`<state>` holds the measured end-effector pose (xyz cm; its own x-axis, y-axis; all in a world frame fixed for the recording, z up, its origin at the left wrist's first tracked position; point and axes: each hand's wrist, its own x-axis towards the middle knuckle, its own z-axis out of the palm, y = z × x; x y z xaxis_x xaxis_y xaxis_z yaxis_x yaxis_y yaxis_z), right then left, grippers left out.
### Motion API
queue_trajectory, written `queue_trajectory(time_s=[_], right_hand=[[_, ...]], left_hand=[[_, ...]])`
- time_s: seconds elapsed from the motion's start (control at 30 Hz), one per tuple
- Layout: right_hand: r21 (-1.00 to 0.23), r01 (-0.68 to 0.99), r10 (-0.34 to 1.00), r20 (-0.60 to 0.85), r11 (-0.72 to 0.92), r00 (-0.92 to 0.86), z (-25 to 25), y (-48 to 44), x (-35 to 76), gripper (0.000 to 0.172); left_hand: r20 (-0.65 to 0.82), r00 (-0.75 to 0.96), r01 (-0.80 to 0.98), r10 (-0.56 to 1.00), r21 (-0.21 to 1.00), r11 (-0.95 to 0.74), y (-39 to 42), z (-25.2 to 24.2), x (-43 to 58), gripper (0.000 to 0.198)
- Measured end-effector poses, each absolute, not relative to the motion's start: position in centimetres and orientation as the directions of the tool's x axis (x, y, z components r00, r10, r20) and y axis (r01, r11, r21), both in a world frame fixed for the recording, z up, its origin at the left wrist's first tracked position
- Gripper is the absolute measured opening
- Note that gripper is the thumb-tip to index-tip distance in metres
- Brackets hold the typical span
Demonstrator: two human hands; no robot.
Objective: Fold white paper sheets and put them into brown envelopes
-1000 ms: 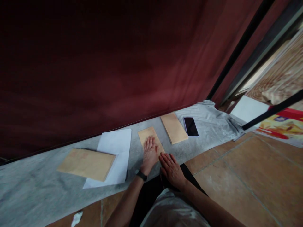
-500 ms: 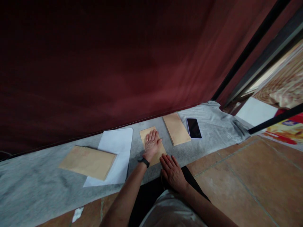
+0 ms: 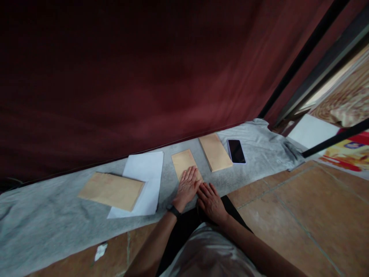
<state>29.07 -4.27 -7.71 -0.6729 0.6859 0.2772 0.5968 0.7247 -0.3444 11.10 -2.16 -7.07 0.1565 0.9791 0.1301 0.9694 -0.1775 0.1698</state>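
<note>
A single tan envelope (image 3: 183, 159) lies on the grey cloth (image 3: 57, 215) in front of me, with small red print near its far edge. My left hand (image 3: 188, 186), with a dark band at the wrist, rests flat over its near part, fingers stretched out. Close beside it, my right hand (image 3: 211, 202) lies palm down at the envelope's near right corner, fingers extended. Both hands cover the envelope's near end. A stack of tan envelopes (image 3: 215, 152) sits to the right. On the left, another tan stack (image 3: 112, 190) partly overlaps white paper sheets (image 3: 150, 173).
A phone (image 3: 236, 151) lies right of the right-hand stack. Dark red fabric (image 3: 144, 77) rises behind the cloth. Black poles (image 3: 305, 57) and a colourful box (image 3: 348, 154) are at the right. A white scrap (image 3: 100, 251) lies on the tiled floor.
My left hand has slid toward me along the envelope, uncovering its far part and red print. It is now against my right hand. The view has shifted slightly.
</note>
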Motion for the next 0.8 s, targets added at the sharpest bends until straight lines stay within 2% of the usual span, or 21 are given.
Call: queue_trajectory(time_s=[0.17, 0.33, 0.47, 0.57, 0.67, 0.8], right_hand=[[-0.420, 0.560, 0.688, 0.271, 0.714, -0.673, -7.5, -3.5, 29.4, 0.038], [-0.480, 0.694, 0.842, 0.262, 0.537, -0.471, -7.5, -2.6, 29.4, 0.043], [-0.528, 0.708, 0.883, 0.253, 0.469, -0.396, -7.6, -2.2, 28.4, 0.039], [-0.695, 0.619, 0.928, 0.218, 0.366, -0.304, -7.6, -1.4, 27.9, 0.032], [-0.883, 0.424, 0.960, 0.095, 0.203, -0.263, -7.1, -0.5, 27.6, 0.028], [-0.989, 0.150, 0.937, -0.048, 0.005, -0.346, -5.7, -0.5, 26.9, 0.032]], left_hand=[[0.133, 0.175, 0.971, 0.976, 0.142, -0.193, -5.4, -7.0, 11.7, 0.057], [0.133, 0.115, 0.987, 0.984, 0.099, -0.129, -7.9, -7.0, 12.5, 0.059], [0.103, 0.054, 0.994, 0.993, 0.091, -0.063, -8.1, -6.6, 13.4, 0.055], [0.078, 0.025, 0.996, 0.997, 0.079, -0.031, -7.6, -6.0, 13.8, 0.058], [0.110, 0.010, 0.997, 0.994, 0.077, -0.019, -7.2, -5.2, 14.1, 0.062], [0.172, -0.066, 0.991, 0.983, 0.128, 0.044, -6.6, -3.3, 14.4, 0.057]])
